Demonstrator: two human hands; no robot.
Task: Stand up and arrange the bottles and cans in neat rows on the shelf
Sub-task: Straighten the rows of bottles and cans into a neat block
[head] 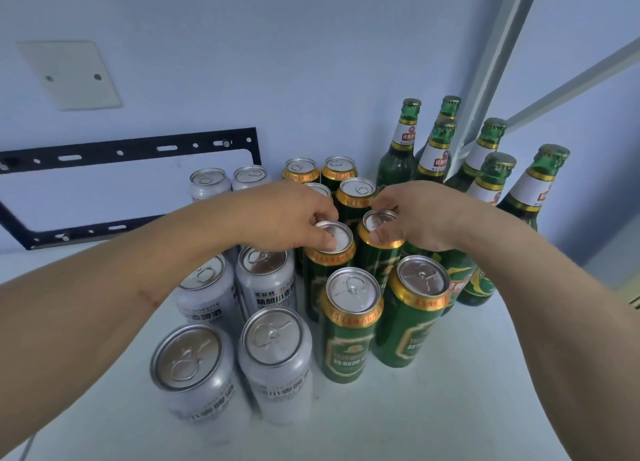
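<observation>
Your left hand (291, 214) reaches in from the near left, its fingers curled down over the rim of an upright green can (329, 252) in the second row from you, fingertips pinching the silver lid's edge. Your right hand (419, 214) comes in from the near right and grips the top of the neighbouring green can (377, 239) just to its right, thumb on the near side of the gold rim and fingers curled over the far side. Both cans stand on the white shelf (450, 391), side by side and nearly touching. Nearer to you stand two more green cans (349, 325) (415, 308), also upright, and farther away more gold-rimmed green cans (355, 192) continue the two columns toward the wall. To the left run two columns of silver cans (273, 363), all upright, the nearest pair largest in the view and the farthest pair (211, 183) close to the wall. At the far right, green glass bottles (398, 155) with gold-foiled necks and white labels stand clustered in the corner, beside a pale upright shelf post (485, 97). On the blue wall behind hang a black metal bracket (138, 149) and a white blank plate (69, 74).
</observation>
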